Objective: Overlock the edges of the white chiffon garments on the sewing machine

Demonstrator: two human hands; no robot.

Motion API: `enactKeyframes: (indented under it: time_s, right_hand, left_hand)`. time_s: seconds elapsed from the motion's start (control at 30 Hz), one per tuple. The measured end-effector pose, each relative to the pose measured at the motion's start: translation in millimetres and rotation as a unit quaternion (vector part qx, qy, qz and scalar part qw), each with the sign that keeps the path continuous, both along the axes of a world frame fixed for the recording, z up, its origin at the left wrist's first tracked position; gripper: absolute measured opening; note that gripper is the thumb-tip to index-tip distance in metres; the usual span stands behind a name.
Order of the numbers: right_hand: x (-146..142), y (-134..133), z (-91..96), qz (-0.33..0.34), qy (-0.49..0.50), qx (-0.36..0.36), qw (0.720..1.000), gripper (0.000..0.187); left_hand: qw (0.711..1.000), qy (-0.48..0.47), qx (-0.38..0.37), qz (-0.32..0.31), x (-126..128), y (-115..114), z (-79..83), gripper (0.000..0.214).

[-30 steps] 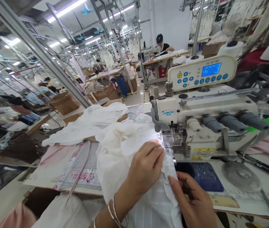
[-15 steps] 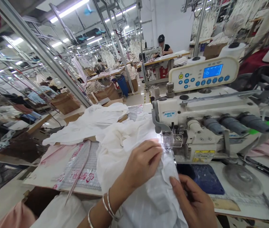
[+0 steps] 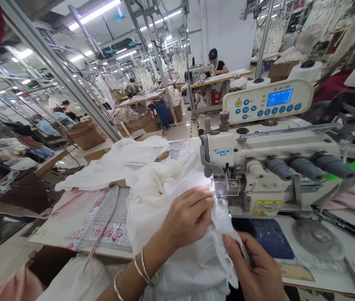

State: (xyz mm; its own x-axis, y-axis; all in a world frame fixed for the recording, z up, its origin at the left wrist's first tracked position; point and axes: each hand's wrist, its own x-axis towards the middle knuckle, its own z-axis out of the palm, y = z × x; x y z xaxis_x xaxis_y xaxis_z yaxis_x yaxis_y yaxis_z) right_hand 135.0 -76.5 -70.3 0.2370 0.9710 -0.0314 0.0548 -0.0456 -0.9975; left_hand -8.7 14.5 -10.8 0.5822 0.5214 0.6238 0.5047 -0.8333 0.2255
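A white fabric garment point(image 3: 152, 184) lies bunched over the table, its edge running up to the presser-foot area of a sewing machine point(image 3: 268, 154). Close to the lit needle area, my left hand point(image 3: 188, 215) presses on the fabric with its fingers pinched together on it. My right hand point(image 3: 255, 263) grips the fabric's right edge nearer to me, thumb on top and fingers underneath. A clear guard point(image 3: 226, 186) with a warning sign covers the needle, so the stitching point is hidden.
More white cloth point(image 3: 114, 161) is spread at the back left, beside bubble wrap point(image 3: 102, 225) with red print. A control panel point(image 3: 268, 100) tops the machine. A dark blue plate point(image 3: 265, 238) is right of my right hand. Another person point(image 3: 217, 65) sits at a machine beyond.
The fabric edge between my hands has shifted and now looks more crumpled near my right hand. Both hands stay in nearly the same places, and the view has moved slightly.
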Motion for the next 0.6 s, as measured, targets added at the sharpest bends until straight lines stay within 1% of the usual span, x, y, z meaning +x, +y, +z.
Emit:
enactKeyframes:
  time_s: [0.07, 0.17, 0.23, 0.3, 0.43, 0.5, 0.53, 0.6]
  right_hand:
    - [0.2, 0.9, -3.2, 0.008, 0.009, -0.007, 1.000, 0.035]
    - [0.2, -1.2, -9.7, 0.013, 0.034, -0.007, 0.999, 0.034]
    - [-0.4, -3.5, -12.4, 0.011, 0.040, -0.007, 0.999, 0.033]
    - [-1.7, -4.7, -12.5, 0.009, 0.045, -0.011, 0.999, 0.033]
    - [-4.2, -1.2, -7.1, 0.010, 0.076, -0.021, 0.997, 0.032]
    - [-4.6, 1.8, -3.8, 0.016, 0.115, -0.026, 0.993, 0.031]
    - [-4.8, 2.6, -2.5, 0.025, 0.144, -0.029, 0.989, 0.031]
    - [-6.6, 1.2, -0.9, 0.051, 0.219, -0.041, 0.973, 0.031]
  left_hand:
    - [1.000, -0.001, 0.012, 0.005, 0.6, -0.6, 3.0, 0.025]
    - [0.999, 0.003, 0.044, 0.001, 3.0, -12.8, 6.0, 0.024]
    - [0.999, 0.018, 0.035, -0.001, 4.5, -21.3, 6.6, 0.021]
    - [1.000, 0.025, 0.015, 0.004, 5.8, -23.9, 6.6, 0.017]
    - [1.000, 0.001, -0.030, 0.001, 6.8, -10.5, 7.4, 0.014]
    - [0.998, -0.007, -0.056, 0.002, 4.1, -1.1, 5.9, 0.015]
    - [0.998, -0.021, -0.062, 0.015, 1.0, 2.5, 3.6, 0.015]
    - [0.991, -0.073, -0.075, 0.079, -9.7, 5.6, -5.2, 0.018]
